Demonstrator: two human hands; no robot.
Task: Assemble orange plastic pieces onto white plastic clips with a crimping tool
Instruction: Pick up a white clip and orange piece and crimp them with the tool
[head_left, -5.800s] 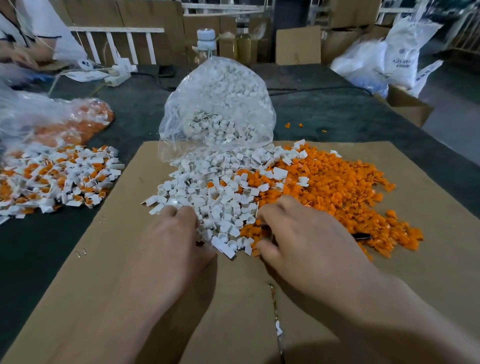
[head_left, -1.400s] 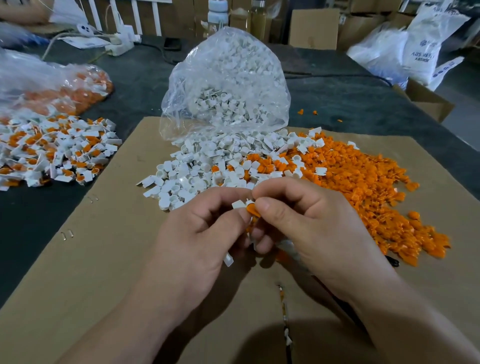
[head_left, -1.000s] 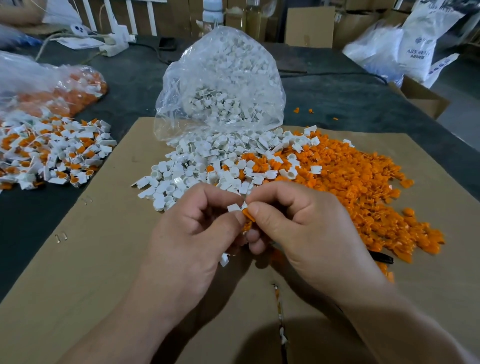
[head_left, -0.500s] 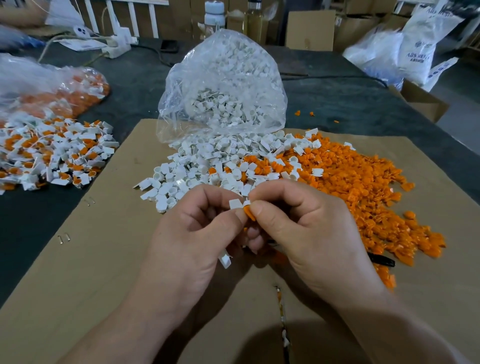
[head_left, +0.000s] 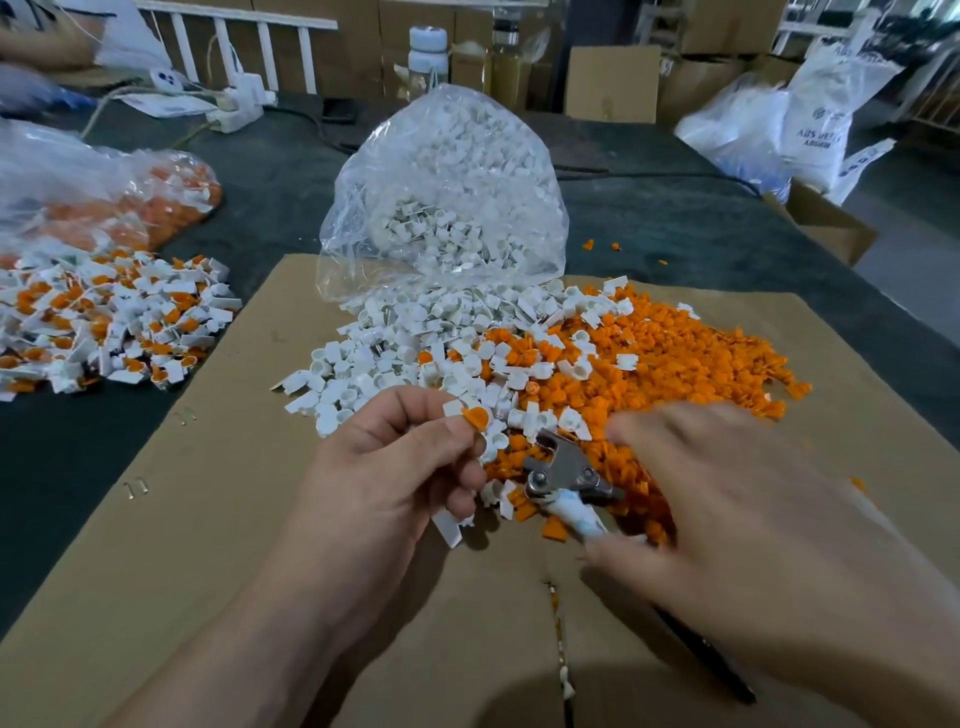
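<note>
Our left hand (head_left: 384, 483) pinches a white clip (head_left: 453, 408) with an orange piece (head_left: 476, 417) seated on it, held clear of the cardboard (head_left: 218, 519), likely to present the joint to the crimping tool (head_left: 563, 470) lying just beside it. Our right hand (head_left: 737, 514) hovers blurred over the tool's handle; we cannot tell whether it grips.

Left hand (head_left: 384, 483) up mid-frame, fingers curled, thumb and index pinching a clip (head_left: 470, 415); forearm enters from bottom left; right hand (head_left: 727, 519) blurred, palm down, fingers stretched forward, thumb low beside the tool (head_left: 563, 475); grip on it unclear.
</note>
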